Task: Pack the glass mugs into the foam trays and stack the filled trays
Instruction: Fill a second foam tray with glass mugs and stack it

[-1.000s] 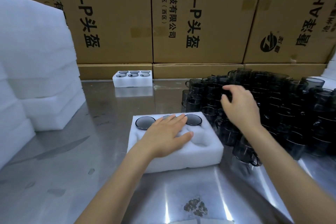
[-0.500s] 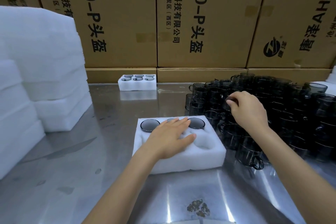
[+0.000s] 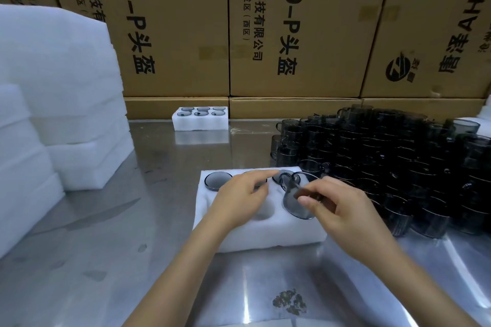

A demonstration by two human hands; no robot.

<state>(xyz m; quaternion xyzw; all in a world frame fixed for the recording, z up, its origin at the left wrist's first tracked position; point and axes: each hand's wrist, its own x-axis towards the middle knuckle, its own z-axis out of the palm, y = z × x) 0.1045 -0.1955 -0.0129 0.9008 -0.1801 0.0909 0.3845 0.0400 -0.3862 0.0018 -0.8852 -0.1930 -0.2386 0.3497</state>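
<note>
three mugs sat in the tray (image 3: 239, 236); right hand (image 3: 342, 210) gripped a fourth mug (image 3: 297, 204), left hand (image 3: 239, 199) lay open; one tray (image 3: 199, 125) done.

surface: steel table (image 3: 111, 260), reflective, dark stain (image 3: 289, 301) near front
centre: foam tray (image 3: 265, 236)
back: filled tray (image 3: 200, 122)
left: foam stacks (image 3: 66, 103)
right: mug pile (image 3: 385, 167)

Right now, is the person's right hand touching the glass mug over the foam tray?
Touching. The head view shows the right hand with thumb and fingers pinched on the glass mug, held tilted above the near foam tray.
</note>
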